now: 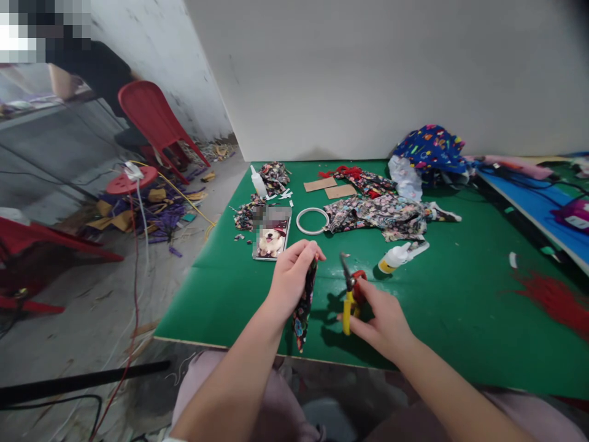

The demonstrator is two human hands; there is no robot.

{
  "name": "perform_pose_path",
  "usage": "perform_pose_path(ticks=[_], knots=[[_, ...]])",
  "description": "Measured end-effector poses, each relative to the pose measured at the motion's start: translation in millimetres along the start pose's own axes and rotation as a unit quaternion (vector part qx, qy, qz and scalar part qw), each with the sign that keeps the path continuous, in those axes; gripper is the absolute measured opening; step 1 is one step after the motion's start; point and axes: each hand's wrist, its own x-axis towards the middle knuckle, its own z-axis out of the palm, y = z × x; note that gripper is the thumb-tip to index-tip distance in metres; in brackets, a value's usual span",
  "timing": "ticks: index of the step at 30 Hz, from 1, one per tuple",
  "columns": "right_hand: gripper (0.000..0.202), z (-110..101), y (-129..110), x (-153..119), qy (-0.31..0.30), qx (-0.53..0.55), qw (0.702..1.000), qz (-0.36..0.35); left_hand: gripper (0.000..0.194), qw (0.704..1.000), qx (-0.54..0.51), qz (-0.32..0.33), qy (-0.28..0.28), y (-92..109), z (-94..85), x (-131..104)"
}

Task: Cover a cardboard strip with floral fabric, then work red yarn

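My left hand [294, 273] is closed on a strip of dark floral fabric [302, 313], which hangs down near the table's front edge. To its right, my right hand [380, 316] holds pruning shears [352, 298] with one yellow and one red handle, the dark blades pointing up and away from me. The blades are apart from the fabric. Beyond my hands lie a white ring [313, 221] and a long piece of floral fabric [381, 215]. A phone [272, 236] showing a dog picture rests just past my left hand.
On the green table [221, 294] are a white glue bottle [393, 259], another bottle [258, 182], brown cards [340, 191], blue patterned cloth [430, 150] and red threads [556, 304]. A blue board [543, 209] lies at the right. A person [92, 67] sits beyond a red chair [150, 116].
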Motion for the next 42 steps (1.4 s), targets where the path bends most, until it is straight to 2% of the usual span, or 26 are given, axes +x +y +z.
perform_pose_path(ticks=[3, 8, 16, 19, 27, 35, 42], knots=[[0.040, -1.2, -1.0, 2.8, 0.019, 0.002, 0.999, 0.036, 0.033, 1.000, 0.002, -0.001, -0.006, -1.1, -0.1, 0.1], [0.054, 1.4, 0.2, 4.8, 0.032, 0.000, 0.999, 0.030, 0.033, 1.000, -0.013, -0.002, -0.010, -1.3, 0.7, -0.1], [0.031, 4.5, 4.5, -0.1, 0.068, -0.051, 0.996, -0.010, 0.031, 0.999, -0.044, -0.009, -0.021, -0.8, 1.5, -1.2], [0.027, 3.6, 3.6, -0.6, 0.080, -0.056, 0.995, -0.003, 0.031, 0.999, -0.042, -0.007, -0.016, 0.4, 1.9, -0.8], [0.029, 1.7, 0.9, 0.1, 0.116, -0.048, 0.992, -0.017, 0.033, 0.999, -0.034, -0.013, 0.004, -2.8, 2.5, 0.5], [0.027, 0.8, 0.7, 2.2, 0.174, -0.037, 0.981, -0.080, 0.028, 0.999, -0.049, -0.008, -0.021, -2.4, 2.6, 0.7], [0.027, 0.9, 0.0, 1.8, 0.159, -0.042, 0.983, -0.081, 0.024, 0.997, -0.077, -0.017, -0.017, -1.6, 4.8, 0.7]])
